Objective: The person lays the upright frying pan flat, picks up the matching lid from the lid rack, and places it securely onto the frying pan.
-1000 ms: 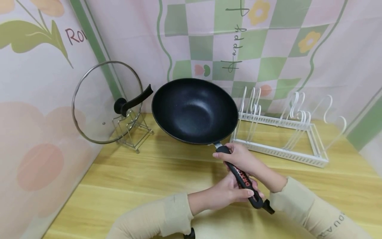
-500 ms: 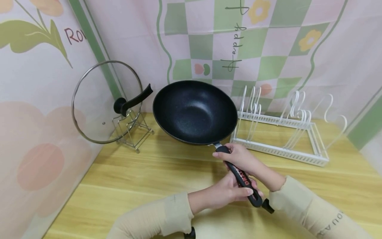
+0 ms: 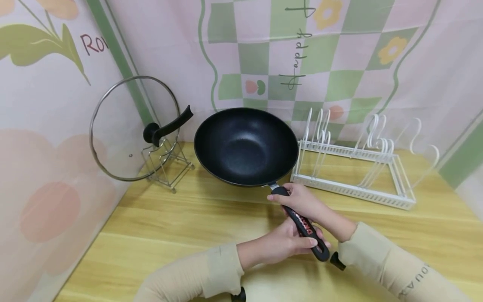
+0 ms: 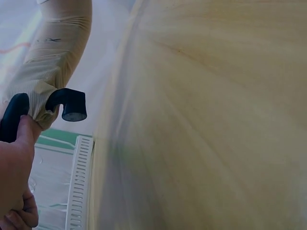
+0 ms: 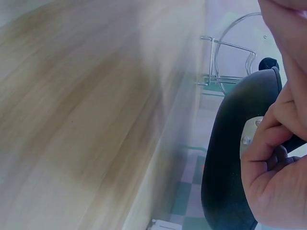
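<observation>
A black wok [image 3: 245, 147] with a long black handle [image 3: 302, 224] hangs over the wooden table, its inside tilted toward the head camera. My right hand [image 3: 307, 203] grips the handle close to the pan, thumb lying across the top. Nearer the handle's end, my left hand [image 3: 281, 243] holds it from below with the thumb on top. In the right wrist view, curled fingers of the right hand [image 5: 273, 163] are beside the riveted bracket [image 5: 248, 136] on the wok's outer side, and a gap shows between wok and table.
At the left, a glass lid with a black handle [image 3: 171, 128] leans upright in a small wire stand [image 3: 173, 184]. A white rack [image 3: 354, 193] with upright loops stands at the right, close to the wok's rim. Printed curtains [image 3: 256, 58] hang behind the table [image 3: 170, 226].
The wok has come down and slightly toward me in the head view, its rim dropping a little. Both hands keep the same hold on the handle. The lid and rack have stayed put.
</observation>
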Motion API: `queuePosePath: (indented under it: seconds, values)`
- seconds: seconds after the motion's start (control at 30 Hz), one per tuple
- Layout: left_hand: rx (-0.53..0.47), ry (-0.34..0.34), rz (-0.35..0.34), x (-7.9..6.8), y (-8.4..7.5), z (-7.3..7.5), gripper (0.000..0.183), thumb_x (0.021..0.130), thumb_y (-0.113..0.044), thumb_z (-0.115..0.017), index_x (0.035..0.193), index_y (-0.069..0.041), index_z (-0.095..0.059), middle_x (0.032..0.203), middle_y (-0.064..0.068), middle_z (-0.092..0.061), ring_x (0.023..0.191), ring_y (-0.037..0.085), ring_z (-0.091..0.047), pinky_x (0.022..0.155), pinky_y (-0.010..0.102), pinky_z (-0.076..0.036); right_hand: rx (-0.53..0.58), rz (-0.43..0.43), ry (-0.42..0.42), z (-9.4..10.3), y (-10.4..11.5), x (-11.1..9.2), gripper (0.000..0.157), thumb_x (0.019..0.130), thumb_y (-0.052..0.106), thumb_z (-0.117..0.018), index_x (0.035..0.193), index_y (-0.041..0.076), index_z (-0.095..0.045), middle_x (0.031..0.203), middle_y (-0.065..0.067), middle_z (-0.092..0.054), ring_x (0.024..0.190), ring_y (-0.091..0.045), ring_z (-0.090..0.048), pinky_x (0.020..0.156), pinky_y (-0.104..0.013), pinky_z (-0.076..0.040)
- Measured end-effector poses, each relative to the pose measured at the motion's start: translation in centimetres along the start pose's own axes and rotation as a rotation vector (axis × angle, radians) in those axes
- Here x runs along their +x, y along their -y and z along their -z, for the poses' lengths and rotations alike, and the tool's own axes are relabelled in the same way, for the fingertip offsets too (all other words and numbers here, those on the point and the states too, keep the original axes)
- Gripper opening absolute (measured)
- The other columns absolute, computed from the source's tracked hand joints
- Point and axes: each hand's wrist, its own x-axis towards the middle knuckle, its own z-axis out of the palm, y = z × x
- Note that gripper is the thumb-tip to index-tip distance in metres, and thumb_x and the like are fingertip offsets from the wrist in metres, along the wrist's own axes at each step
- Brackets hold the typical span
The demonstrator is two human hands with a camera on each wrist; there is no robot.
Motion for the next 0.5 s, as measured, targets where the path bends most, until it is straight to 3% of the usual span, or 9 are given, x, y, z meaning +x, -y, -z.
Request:
queuePosePath:
  seconds: [0.17,0.5]
  values:
    - [-0.01,-0.012,0.03,0.06,0.05,0.08,0.031,0.102,0.013,-0.04,0.131,0.024,-0.035,0.11,0.0,-0.057,0.138,0.053,-0.036,0.11,0.038,-0.045,0.015,-0.01,-0.001,-0.18,-0.43,0.22,0.035,0.095,0.031,-0.074,0.084,0.003,-0.056,0.058,-0.004,-0.06,0.05,-0.016,-0.056,0.047,-0.024,-0.046]
    - [-0.011,-0.026,0.052,-0.06,0.04,0.54,0.029,0.103,0.013,-0.04,0.129,0.024,-0.038,0.112,0.004,-0.059,0.138,0.05,-0.039,0.11,0.038,-0.045,0.106,-0.034,0.011,-0.51,-0.74,0.53,0.033,0.095,0.028,-0.074,0.082,0.001,-0.058,0.059,-0.004,-0.061,0.051,-0.014,-0.056,0.048,-0.023,-0.047]
